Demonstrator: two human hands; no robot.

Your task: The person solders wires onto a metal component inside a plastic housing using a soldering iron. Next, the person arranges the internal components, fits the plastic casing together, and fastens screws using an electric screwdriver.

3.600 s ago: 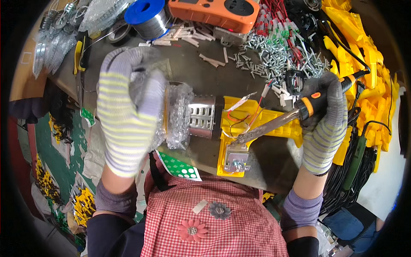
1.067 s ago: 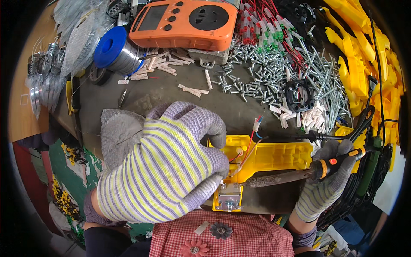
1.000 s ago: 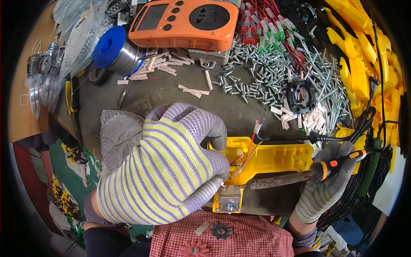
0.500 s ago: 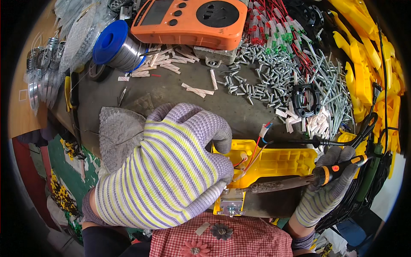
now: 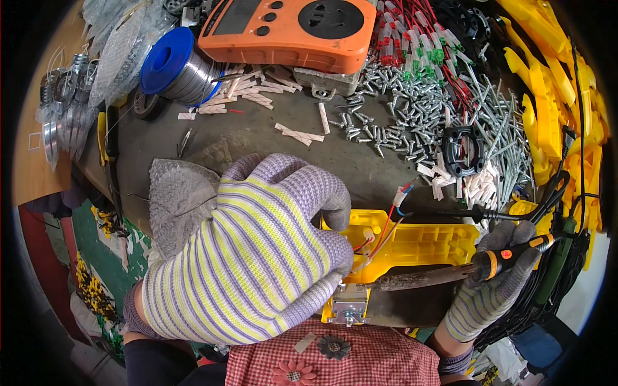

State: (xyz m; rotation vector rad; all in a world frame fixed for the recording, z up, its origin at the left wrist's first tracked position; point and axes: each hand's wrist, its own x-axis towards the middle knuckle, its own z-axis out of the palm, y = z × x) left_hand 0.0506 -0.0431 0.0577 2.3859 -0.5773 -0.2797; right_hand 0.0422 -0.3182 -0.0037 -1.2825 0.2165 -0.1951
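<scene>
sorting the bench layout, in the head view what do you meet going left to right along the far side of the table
Blue solder spool → orange meter → pile of silver screws → black ring part → yellow plastic parts.

Left hand [image 5: 244, 257]: glove striped yellow, purple, white. Right hand [image 5: 489, 289]: same stripes, greyer. Soldering iron [image 5: 450, 273] in right hand: orange-black handle. Yellow housing [image 5: 425, 244] between hands. Beyond left hand: blue solder spool [image 5: 177, 67], orange meter [image 5: 290, 29]. Below hands: red-white checked cloth [image 5: 335, 360].
</scene>
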